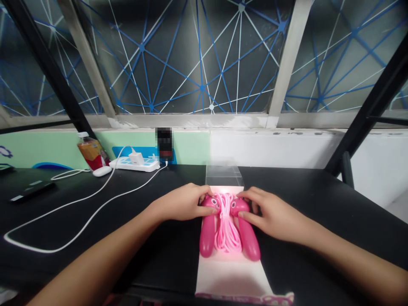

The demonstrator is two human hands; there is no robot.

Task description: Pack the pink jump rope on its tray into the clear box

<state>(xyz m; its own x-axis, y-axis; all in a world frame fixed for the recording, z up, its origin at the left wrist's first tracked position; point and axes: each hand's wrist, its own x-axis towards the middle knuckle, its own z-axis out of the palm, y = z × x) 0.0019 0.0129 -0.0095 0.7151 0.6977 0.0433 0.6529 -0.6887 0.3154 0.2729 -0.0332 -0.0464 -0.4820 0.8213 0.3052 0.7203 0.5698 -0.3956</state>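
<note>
A pink jump rope lies on a pale card on the black table, its light pink cord bundled between two dark pink handles. My left hand grips the rounded, eyed top of the left handle, thumb in front and fingers behind. On the other side my right hand pinches the top of the right handle the same way. Behind the card lies a clear plastic box, partly around the card's far end. Some fingertips of both hands are hidden.
At the back left are a bottle, a white power strip with a charger, and an upright phone. A white cable loops over the left table. Black frame posts stand at both sides.
</note>
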